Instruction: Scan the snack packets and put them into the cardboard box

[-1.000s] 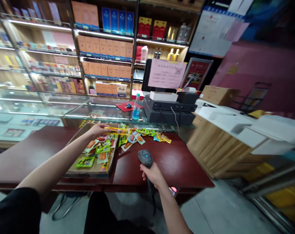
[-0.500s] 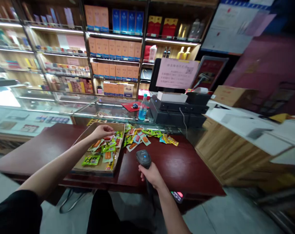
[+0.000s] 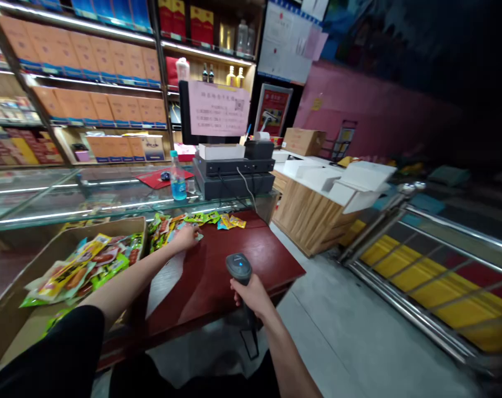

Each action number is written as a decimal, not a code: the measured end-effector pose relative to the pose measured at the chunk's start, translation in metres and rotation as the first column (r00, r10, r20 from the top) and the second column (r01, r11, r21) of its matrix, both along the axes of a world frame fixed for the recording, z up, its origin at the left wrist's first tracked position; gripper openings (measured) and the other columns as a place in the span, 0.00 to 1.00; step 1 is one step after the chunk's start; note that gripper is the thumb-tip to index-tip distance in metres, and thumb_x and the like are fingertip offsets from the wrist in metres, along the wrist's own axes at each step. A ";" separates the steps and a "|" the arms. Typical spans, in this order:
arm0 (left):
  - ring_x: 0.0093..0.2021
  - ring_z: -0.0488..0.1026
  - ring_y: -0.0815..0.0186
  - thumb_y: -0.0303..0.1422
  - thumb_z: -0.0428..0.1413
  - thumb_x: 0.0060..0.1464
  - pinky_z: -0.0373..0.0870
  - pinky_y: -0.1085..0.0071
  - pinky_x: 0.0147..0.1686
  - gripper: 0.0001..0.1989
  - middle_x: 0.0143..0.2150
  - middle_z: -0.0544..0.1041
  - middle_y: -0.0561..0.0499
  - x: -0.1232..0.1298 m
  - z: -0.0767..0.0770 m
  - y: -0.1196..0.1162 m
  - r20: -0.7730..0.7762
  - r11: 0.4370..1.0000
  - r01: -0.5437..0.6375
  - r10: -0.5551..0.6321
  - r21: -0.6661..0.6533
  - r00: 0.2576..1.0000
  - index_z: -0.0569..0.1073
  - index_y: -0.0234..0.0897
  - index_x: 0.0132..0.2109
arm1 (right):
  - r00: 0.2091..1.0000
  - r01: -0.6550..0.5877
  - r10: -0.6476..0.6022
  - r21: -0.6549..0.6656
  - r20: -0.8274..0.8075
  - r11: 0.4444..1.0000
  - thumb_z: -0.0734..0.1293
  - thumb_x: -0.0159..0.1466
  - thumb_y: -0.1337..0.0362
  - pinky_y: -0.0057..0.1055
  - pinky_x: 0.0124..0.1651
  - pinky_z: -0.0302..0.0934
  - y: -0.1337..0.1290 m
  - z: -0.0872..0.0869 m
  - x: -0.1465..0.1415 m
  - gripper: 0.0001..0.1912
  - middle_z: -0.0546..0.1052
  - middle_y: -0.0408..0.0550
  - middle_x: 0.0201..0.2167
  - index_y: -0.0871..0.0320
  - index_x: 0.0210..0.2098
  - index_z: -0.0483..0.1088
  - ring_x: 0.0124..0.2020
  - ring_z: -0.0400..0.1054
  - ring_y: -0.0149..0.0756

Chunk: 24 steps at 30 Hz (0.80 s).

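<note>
My right hand is wrapped round the handle of a dark grey barcode scanner, held above the front of the red-brown table. A small blue light shows on the scanner's top. At the row of snack packets along the table's back, my left hand has its fingers curled down over a pale snack packet, mostly hidden under them. An open cardboard box of mixed snack packets stands at the left, partly behind my left forearm.
On the glass counter behind the table stand a bottle of blue liquid and a monitor with a pink notice over black cash-register equipment. A wooden cabinet and a metal railing are on the right.
My left hand has moved from above the box to the packets lying on the table. The view has turned right. My right hand still holds the scanner.
</note>
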<state>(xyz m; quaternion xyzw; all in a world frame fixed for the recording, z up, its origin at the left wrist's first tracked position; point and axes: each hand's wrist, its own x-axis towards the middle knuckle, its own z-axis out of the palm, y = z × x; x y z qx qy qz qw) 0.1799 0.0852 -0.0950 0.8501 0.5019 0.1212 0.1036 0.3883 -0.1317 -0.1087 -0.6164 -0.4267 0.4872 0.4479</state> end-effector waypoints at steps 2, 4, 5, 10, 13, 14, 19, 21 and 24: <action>0.53 0.67 0.53 0.26 0.54 0.47 0.63 0.62 0.50 0.22 0.50 0.74 0.40 0.008 -0.006 0.004 -0.173 0.992 0.058 -0.038 0.113 0.984 0.74 0.38 0.52 | 0.999 0.041 -0.041 -0.009 -0.009 0.999 0.67 0.52 0.59 0.23 0.15 0.57 -0.001 -0.002 0.011 0.10 0.68 0.38 0.12 0.60 0.26 0.65 0.12 0.61 0.27; 0.57 0.62 0.50 0.25 0.53 0.49 0.60 0.57 0.53 0.23 0.54 0.70 0.38 0.012 -0.011 0.008 -0.316 0.980 0.105 -0.047 0.171 0.948 0.72 0.38 0.54 | 0.998 0.068 -0.068 -0.017 -0.015 0.998 0.68 0.52 0.60 0.23 0.15 0.58 -0.002 -0.002 0.020 0.10 0.68 0.38 0.11 0.60 0.27 0.65 0.12 0.61 0.27; 0.58 0.62 0.49 0.25 0.52 0.50 0.60 0.56 0.53 0.22 0.55 0.70 0.38 0.013 -0.013 0.010 -0.368 0.979 0.113 -0.044 0.169 0.929 0.73 0.38 0.53 | 0.997 0.076 -0.077 -0.018 -0.017 0.997 0.68 0.52 0.60 0.23 0.15 0.58 -0.002 -0.002 0.024 0.10 0.68 0.38 0.11 0.60 0.27 0.65 0.12 0.62 0.27; 0.54 0.65 0.52 0.21 0.47 0.54 0.60 0.58 0.52 0.18 0.49 0.72 0.37 0.020 -0.018 0.012 -0.443 0.985 0.094 -0.022 0.142 0.896 0.74 0.34 0.49 | 0.995 0.093 -0.093 -0.016 -0.019 0.996 0.68 0.52 0.60 0.23 0.15 0.57 -0.002 -0.001 0.032 0.10 0.67 0.38 0.11 0.60 0.26 0.65 0.12 0.61 0.27; 0.52 0.67 0.53 0.20 0.46 0.55 0.63 0.60 0.49 0.17 0.48 0.72 0.36 0.023 -0.017 0.009 -0.446 0.983 0.105 -0.029 0.148 0.895 0.74 0.32 0.47 | 0.996 0.092 -0.093 -0.016 -0.015 0.996 0.68 0.52 0.59 0.23 0.16 0.58 -0.001 -0.002 0.033 0.10 0.67 0.38 0.11 0.60 0.26 0.66 0.12 0.61 0.28; 0.50 0.68 0.53 0.21 0.45 0.55 0.64 0.62 0.48 0.17 0.48 0.72 0.36 0.024 -0.016 0.008 -0.436 0.982 0.113 -0.037 0.149 0.899 0.74 0.32 0.46 | 0.996 0.090 -0.090 -0.018 -0.015 0.996 0.68 0.52 0.59 0.24 0.16 0.58 0.000 -0.003 0.033 0.11 0.67 0.38 0.11 0.60 0.26 0.65 0.12 0.62 0.28; 0.44 0.74 0.59 0.24 0.46 0.55 0.66 0.68 0.44 0.17 0.46 0.74 0.40 0.026 -0.003 0.005 -0.259 0.987 0.091 -0.054 0.133 0.964 0.76 0.36 0.46 | 0.998 0.058 -0.058 -0.018 -0.010 0.998 0.68 0.52 0.59 0.23 0.16 0.57 0.005 -0.007 0.029 0.11 0.67 0.38 0.11 0.60 0.26 0.65 0.12 0.62 0.28; 0.43 0.74 0.59 0.26 0.50 0.53 0.66 0.69 0.43 0.14 0.42 0.77 0.42 0.026 0.004 0.004 -0.154 0.992 0.052 -0.034 0.115 0.987 0.77 0.37 0.43 | 0.999 0.041 -0.041 -0.011 -0.005 0.999 0.67 0.53 0.59 0.23 0.16 0.58 0.007 -0.008 0.025 0.10 0.68 0.39 0.12 0.60 0.26 0.65 0.12 0.62 0.28; 0.39 0.75 0.58 0.31 0.55 0.48 0.67 0.68 0.39 0.10 0.34 0.78 0.46 0.023 0.009 0.004 0.053 0.998 -0.050 0.049 0.023 0.997 0.78 0.38 0.38 | 1.000 0.014 -0.014 0.006 0.006 1.000 0.67 0.53 0.59 0.24 0.16 0.59 0.011 -0.009 0.018 0.10 0.69 0.39 0.13 0.59 0.26 0.65 0.13 0.63 0.28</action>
